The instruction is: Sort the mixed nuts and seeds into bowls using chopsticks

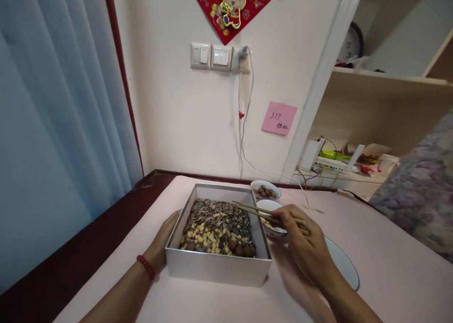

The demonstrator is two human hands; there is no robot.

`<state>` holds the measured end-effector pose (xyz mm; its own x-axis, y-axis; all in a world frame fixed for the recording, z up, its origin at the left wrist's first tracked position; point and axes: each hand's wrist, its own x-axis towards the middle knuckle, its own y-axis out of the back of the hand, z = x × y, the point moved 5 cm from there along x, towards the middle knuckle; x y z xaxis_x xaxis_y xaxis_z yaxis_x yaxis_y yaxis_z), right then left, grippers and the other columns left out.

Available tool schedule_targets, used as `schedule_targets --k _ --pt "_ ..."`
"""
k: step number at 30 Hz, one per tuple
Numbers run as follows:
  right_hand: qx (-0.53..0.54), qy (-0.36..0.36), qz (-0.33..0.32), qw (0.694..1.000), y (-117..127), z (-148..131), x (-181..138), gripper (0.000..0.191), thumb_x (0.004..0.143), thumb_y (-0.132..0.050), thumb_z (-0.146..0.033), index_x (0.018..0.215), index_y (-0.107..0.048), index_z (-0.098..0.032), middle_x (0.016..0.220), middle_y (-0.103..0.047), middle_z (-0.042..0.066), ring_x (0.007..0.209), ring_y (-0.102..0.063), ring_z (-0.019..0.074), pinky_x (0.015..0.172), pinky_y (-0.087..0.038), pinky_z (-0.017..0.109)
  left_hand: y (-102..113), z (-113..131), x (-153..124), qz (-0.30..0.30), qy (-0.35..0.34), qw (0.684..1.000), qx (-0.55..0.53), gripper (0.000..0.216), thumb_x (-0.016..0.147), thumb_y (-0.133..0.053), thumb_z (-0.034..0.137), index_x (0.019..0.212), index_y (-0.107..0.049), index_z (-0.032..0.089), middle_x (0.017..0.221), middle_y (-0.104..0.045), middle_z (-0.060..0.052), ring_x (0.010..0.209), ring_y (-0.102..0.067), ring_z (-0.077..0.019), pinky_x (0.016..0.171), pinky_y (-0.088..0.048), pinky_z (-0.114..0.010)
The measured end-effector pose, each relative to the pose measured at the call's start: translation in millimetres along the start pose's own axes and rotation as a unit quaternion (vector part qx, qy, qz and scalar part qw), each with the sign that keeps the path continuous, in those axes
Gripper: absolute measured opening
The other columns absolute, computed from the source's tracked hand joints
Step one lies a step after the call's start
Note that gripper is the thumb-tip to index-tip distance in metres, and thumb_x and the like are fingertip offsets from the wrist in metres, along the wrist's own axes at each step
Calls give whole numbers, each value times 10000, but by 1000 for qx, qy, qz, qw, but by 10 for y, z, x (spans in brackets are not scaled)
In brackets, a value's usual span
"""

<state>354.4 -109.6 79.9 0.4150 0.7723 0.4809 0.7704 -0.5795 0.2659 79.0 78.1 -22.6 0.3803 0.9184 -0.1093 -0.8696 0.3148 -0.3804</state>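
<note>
My right hand (304, 238) is closed round a pair of wooden chopsticks (260, 212), whose tips reach over the right part of a silvery square box (217, 268). Inside the box lie striped sunflower seeds (208, 209), pale peanuts (208, 238) and several round brown nuts (244, 250). With its fingers hidden behind the left wall, my left hand (166, 231) rests against the box; a red bead bracelet is on that wrist. Between the chopsticks and the table stands a bowl (269, 205) with some pale pieces in it. Nothing shows pinched in the chopstick tips.
Behind stands another bowl (253, 185) of round brown nuts. A white plate (345, 264) lies partly under my right forearm. A white cable (244, 139) runs from the wall socket onto the pink-covered table (396, 266). Shelves with a router (329, 165) are at right.
</note>
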Motion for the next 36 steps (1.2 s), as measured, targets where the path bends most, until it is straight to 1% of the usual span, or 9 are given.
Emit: schedule_targets --k 3,8,11,17,22,26,29,33,36 --pt "-13 -7 -28 1000 -189 33 81 352 977 -487 -493 888 -673 -207 865 -687 48 831 -676 217 683 -535 292 -5 -26 5 -22 11 1000 -11 457 829 -713 458 1194 -638 193 1031 -758 -107 909 -738 -288 780 -597 -370" --pt "-31 12 -59 998 -384 107 232 356 961 -510 -500 882 -684 -199 864 -690 50 818 -653 211 740 -524 310 -22 -25 -15 -19 22 999 -29 458 816 -729 460 1177 -643 192 996 -766 -104 879 -743 -290 765 -599 -375" --pt "-39 24 -73 996 -464 145 294 353 962 -508 -492 891 -685 -195 858 -680 52 804 -637 207 735 -513 313 -3 -43 -3 -7 30 999 -33 481 809 -728 476 1192 -638 199 973 -771 -99 854 -748 -293 749 -601 -380" --pt "-44 33 -75 996 -522 179 327 370 963 -502 -498 801 -649 -198 811 -661 46 780 -625 207 725 -506 317 26 -72 47 -4 27 999 -36 501 797 -745 472 1202 -632 199 983 -769 -98 866 -746 -295 749 -602 -378" --pt "-37 28 -58 997 -470 171 274 361 969 -497 -494 868 -678 -199 828 -671 45 787 -639 208 734 -522 323 8 -47 15 -9 27 999 -36 489 806 -734 477 1198 -632 203 1001 -765 -94 873 -746 -285 747 -602 -364" --pt "-31 21 -39 999 -315 56 167 344 974 -498 -479 873 -681 -206 854 -679 48 808 -658 211 704 -530 306 -20 -27 -17 -13 27 999 -28 500 804 -730 483 1203 -631 199 975 -768 -98 849 -749 -295 724 -607 -376" --pt "-14 28 -1 1000 -64 -60 80 320 969 -516 -466 908 -701 -212 918 -685 60 847 -676 217 716 -553 303 -27 -11 -22 -4 28 999 -19 495 780 -752 458 1179 -648 183 943 -771 -111 849 -749 -313 724 -610 -394" --pt "-26 50 111 992 468 -160 -34 306 931 -574 -490 898 -724 -225 947 -691 65 871 -691 224 777 -580 326 -39 48 -42 -3 14 1000 5 484 756 -771 436 1159 -664 190 939 -773 -99 886 -744 -320 755 -605 -396" --pt "-33 28 206 978 903 -107 -125 324 908 -597 -522 911 -722 -223 948 -701 68 863 -716 232 841 -590 365 -55 88 -57 -14 -2 1000 14 502 752 -775 439 1173 -657 192 962 -772 -90 911 -739 -318 773 -599 -390"
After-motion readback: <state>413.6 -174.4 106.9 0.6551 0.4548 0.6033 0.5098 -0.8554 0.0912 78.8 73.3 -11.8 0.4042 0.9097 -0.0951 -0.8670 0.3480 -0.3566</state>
